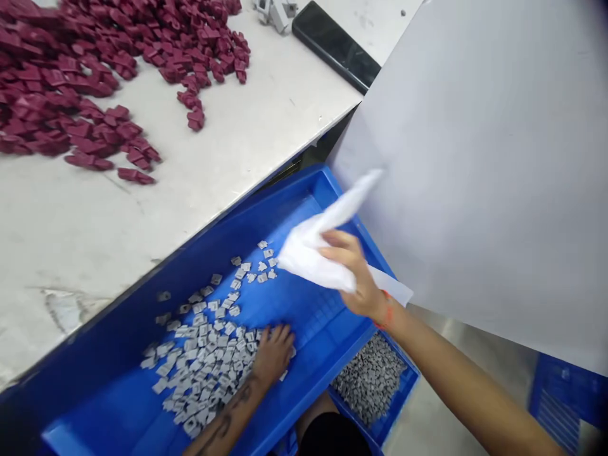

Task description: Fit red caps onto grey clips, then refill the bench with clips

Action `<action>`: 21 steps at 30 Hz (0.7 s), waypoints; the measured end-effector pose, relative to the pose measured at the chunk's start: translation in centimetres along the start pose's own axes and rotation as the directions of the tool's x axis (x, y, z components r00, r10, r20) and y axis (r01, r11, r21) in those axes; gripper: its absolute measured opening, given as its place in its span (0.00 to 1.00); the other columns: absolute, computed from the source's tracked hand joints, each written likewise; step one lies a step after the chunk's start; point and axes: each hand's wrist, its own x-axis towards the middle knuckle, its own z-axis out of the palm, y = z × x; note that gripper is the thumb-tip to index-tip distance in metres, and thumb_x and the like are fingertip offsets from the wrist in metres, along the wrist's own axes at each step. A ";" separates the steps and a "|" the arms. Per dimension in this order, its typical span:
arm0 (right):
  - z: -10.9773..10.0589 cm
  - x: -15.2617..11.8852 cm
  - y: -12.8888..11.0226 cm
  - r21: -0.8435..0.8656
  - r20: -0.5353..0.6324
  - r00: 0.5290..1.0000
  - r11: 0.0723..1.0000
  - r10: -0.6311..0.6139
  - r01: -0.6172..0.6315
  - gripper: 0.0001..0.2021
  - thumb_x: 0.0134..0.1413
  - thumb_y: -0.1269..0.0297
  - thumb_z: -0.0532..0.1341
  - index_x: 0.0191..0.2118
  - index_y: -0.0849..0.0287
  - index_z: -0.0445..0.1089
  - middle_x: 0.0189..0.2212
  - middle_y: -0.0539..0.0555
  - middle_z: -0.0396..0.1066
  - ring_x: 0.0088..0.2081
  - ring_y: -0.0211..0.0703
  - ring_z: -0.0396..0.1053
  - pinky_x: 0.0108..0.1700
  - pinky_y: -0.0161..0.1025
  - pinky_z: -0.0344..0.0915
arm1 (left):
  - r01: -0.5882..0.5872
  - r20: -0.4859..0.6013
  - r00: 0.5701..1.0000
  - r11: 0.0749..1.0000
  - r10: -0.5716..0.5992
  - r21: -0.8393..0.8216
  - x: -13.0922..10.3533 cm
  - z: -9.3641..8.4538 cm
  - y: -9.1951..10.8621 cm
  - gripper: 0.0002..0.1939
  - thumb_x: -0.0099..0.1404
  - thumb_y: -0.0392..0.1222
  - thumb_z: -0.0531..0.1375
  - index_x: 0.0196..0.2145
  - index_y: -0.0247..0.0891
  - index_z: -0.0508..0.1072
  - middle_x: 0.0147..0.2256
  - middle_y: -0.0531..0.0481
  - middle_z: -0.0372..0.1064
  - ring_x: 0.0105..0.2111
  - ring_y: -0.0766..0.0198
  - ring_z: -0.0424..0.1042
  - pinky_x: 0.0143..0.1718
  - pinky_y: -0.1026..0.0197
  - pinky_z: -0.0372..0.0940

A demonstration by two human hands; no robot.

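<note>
A crumpled white cloth or sheet (308, 256) is in my right hand (354, 272), its fingers closed round it above the right part of a long blue tray (327, 326). Motion blurs the upper end of the white piece. Lower down, my left hand (275, 351) lies palm down with fingers spread at the right edge of a heap of small grey plastic parts (213, 354) inside the tray. Several loose grey parts are scattered toward the tray's middle.
Many maroon parts (95, 69) cover the white table (190, 171). A black object (335, 47) lies near its edge. A large pale panel (465, 171) stands at the right. Below the tray, a smaller blue bin (411, 380) holds many grey parts.
</note>
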 end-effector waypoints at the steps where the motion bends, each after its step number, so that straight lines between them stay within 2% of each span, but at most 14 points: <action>1: 1.7 1.0 0.3 0.009 0.037 0.999 1.000 0.000 -0.001 0.16 0.62 0.63 0.59 0.55 0.54 0.65 0.58 0.55 0.61 0.56 0.48 0.63 0.56 0.49 0.64 | -0.002 0.022 1.000 0.999 0.001 0.035 -1.9 -0.7 -1.5 0.13 0.64 0.50 0.60 0.40 0.39 0.73 0.47 0.45 0.71 0.49 0.57 0.69 0.53 0.45 0.64; 3: 5.3 3.0 1.7 -0.007 0.086 0.993 0.997 0.075 -0.075 0.18 0.60 0.68 0.59 0.56 0.54 0.65 0.58 0.56 0.62 0.56 0.48 0.63 0.56 0.47 0.64 | -0.014 0.051 0.999 0.993 0.008 0.117 -4.3 -2.2 -3.1 0.12 0.64 0.50 0.61 0.39 0.39 0.74 0.47 0.44 0.71 0.50 0.56 0.69 0.54 0.43 0.63; 4: 6.8 3.9 2.6 -0.034 0.086 0.985 0.989 0.147 -0.145 0.19 0.59 0.70 0.59 0.56 0.56 0.65 0.57 0.59 0.62 0.55 0.51 0.64 0.55 0.48 0.64 | -0.006 0.040 0.999 0.988 0.000 0.154 -4.6 -3.0 -3.1 0.12 0.63 0.50 0.61 0.39 0.39 0.74 0.47 0.44 0.71 0.50 0.56 0.69 0.55 0.42 0.62; 6: 8.7 5.0 4.6 -0.093 0.046 0.954 0.953 0.295 -0.290 0.20 0.58 0.70 0.58 0.57 0.62 0.64 0.56 0.67 0.61 0.55 0.59 0.62 0.54 0.56 0.63 | 0.007 -0.013 1.000 0.978 -0.004 0.208 -3.1 -4.7 -1.8 0.12 0.64 0.49 0.60 0.40 0.40 0.74 0.49 0.44 0.70 0.51 0.55 0.67 0.56 0.42 0.61; 8: 8.7 5.0 6.1 -0.135 -0.014 0.929 0.920 0.369 -0.367 0.24 0.58 0.69 0.57 0.59 0.69 0.60 0.56 0.73 0.59 0.57 0.64 0.59 0.54 0.61 0.61 | 0.002 -0.090 0.996 0.972 0.020 0.233 1.0 -6.7 0.3 0.13 0.65 0.48 0.58 0.46 0.42 0.72 0.53 0.44 0.66 0.55 0.54 0.64 0.58 0.41 0.58; 9: 8.2 4.5 6.3 -0.150 -0.041 0.928 0.916 0.370 -0.371 0.26 0.58 0.69 0.56 0.61 0.72 0.57 0.57 0.75 0.56 0.58 0.66 0.56 0.55 0.62 0.59 | -0.001 -0.135 0.990 0.971 0.035 0.239 3.7 -7.7 1.3 0.17 0.65 0.47 0.59 0.50 0.39 0.69 0.56 0.43 0.63 0.58 0.51 0.61 0.59 0.38 0.55; 11: 7.0 2.4 5.6 -0.172 -0.067 0.948 0.932 0.311 -0.318 0.27 0.59 0.68 0.54 0.62 0.76 0.52 0.59 0.77 0.52 0.61 0.66 0.52 0.58 0.62 0.55 | 0.046 -0.237 0.971 0.967 0.016 0.250 9.6 -9.8 2.3 0.21 0.66 0.47 0.58 0.54 0.39 0.66 0.61 0.42 0.56 0.62 0.48 0.54 0.61 0.35 0.50; 13: 6.2 -0.7 4.1 -0.180 -0.027 0.982 0.965 0.189 -0.191 0.26 0.61 0.66 0.53 0.62 0.72 0.55 0.60 0.73 0.53 0.62 0.61 0.52 0.61 0.58 0.54 | 0.137 -0.309 0.949 0.961 -0.058 0.242 14.2 -11.5 1.7 0.22 0.65 0.46 0.59 0.55 0.38 0.65 0.62 0.42 0.55 0.62 0.46 0.54 0.61 0.34 0.50; 15: 6.4 -3.9 2.8 -0.155 0.075 0.996 0.988 0.038 -0.026 0.20 0.61 0.61 0.57 0.57 0.60 0.64 0.57 0.63 0.61 0.59 0.54 0.58 0.60 0.52 0.58 | 0.202 -0.324 0.938 0.951 -0.120 0.233 15.8 -12.1 -0.4 0.20 0.65 0.46 0.59 0.52 0.38 0.67 0.59 0.42 0.59 0.60 0.48 0.58 0.60 0.35 0.53; 17: 7.2 -6.3 2.6 -0.138 0.128 0.991 0.989 -0.037 0.055 0.15 0.60 0.57 0.60 0.50 0.56 0.68 0.52 0.57 0.67 0.56 0.52 0.62 0.58 0.54 0.60 | 0.228 -0.303 0.941 0.945 -0.151 0.236 13.6 -11.7 -2.9 0.17 0.65 0.46 0.59 0.50 0.38 0.69 0.56 0.43 0.62 0.57 0.50 0.61 0.58 0.37 0.57; 19: 8.2 -7.3 3.2 -0.148 0.105 0.994 0.989 -0.014 0.029 0.11 0.61 0.56 0.60 0.46 0.55 0.70 0.51 0.56 0.67 0.54 0.50 0.64 0.56 0.54 0.61 | 0.238 -0.274 0.947 0.940 -0.169 0.245 8.7 -10.7 -4.9 0.15 0.65 0.46 0.59 0.48 0.37 0.70 0.55 0.43 0.64 0.55 0.52 0.64 0.57 0.38 0.59; 21: 9.3 -6.7 3.3 -0.148 0.075 0.997 0.989 0.036 -0.024 0.08 0.64 0.58 0.58 0.44 0.54 0.70 0.51 0.56 0.67 0.52 0.47 0.64 0.55 0.50 0.62 | 0.247 -0.250 0.950 0.937 -0.185 0.246 3.2 -9.9 -6.2 0.13 0.64 0.45 0.60 0.44 0.37 0.72 0.51 0.44 0.68 0.52 0.54 0.66 0.57 0.40 0.59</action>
